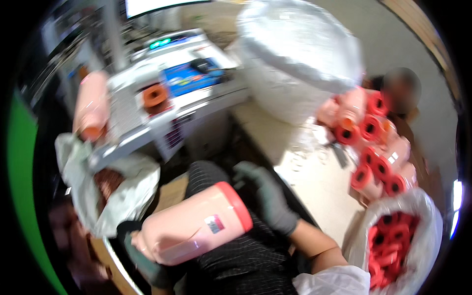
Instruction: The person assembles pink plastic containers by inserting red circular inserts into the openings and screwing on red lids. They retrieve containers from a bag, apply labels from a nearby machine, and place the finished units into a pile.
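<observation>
My left hand [142, 258], in a dark green glove, grips the lower end of a large pink roll with a red core rim [196, 223], wrapped in clear film and bearing a small sticker. It lies tilted across my lap. My right hand [265, 194], also gloved, hovers just right of the roll's red end, fingers spread and holding nothing. A second pink roll [91, 105] stands on the machine at the left, and an orange core [155, 96] sits on the machine's white top.
A white machine [182, 83] with a blue panel stands ahead. A white bag of dark reddish pieces [110, 184] hangs at the left. Several pink rolls [373, 142] pile at the right above a bag of red cores [393, 241]. A big white sack [300, 54] rises behind.
</observation>
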A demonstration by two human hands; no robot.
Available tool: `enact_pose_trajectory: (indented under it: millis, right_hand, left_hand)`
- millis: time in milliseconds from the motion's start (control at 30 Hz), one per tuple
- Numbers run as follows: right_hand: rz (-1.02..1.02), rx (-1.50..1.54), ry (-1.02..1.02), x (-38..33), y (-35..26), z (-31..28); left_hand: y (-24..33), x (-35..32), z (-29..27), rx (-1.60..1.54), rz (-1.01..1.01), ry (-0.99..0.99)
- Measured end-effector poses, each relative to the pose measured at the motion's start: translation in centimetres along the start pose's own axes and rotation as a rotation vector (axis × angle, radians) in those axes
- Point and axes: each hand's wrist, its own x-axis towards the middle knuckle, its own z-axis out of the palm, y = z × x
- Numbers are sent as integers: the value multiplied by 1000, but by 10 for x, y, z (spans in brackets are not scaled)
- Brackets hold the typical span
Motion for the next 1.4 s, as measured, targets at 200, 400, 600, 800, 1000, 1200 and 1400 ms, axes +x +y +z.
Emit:
enact_pose_trajectory:
  millis: [200, 400, 600, 800, 1000, 1200, 1400]
  right_hand:
    - [60, 135, 394, -39, 46, -10]
    - [-397, 578, 820, -92, 89, -192]
    - [-481, 707, 1194, -89, 26, -412]
    - [-189, 429, 1082, -37, 61, -471]
    - [47, -46, 1119, -81, 103, -404]
    - [7, -465, 949, -22, 71, -266]
    - [-46, -726, 881, -7, 32, -207]
  left_hand:
    - [-31, -26, 17, -276, -218, 52]
    - [70, -4, 51, -651, 7, -50]
    - [2, -17, 68, -580, -123, -205]
    - [-46, -19, 67, -1056, -369, -110]
    - [-38, -21, -21, 184, 197, 332]
    - [-224, -56, -79, 407, -164, 803]
    - [-410, -90, -144, 970, -470, 618]
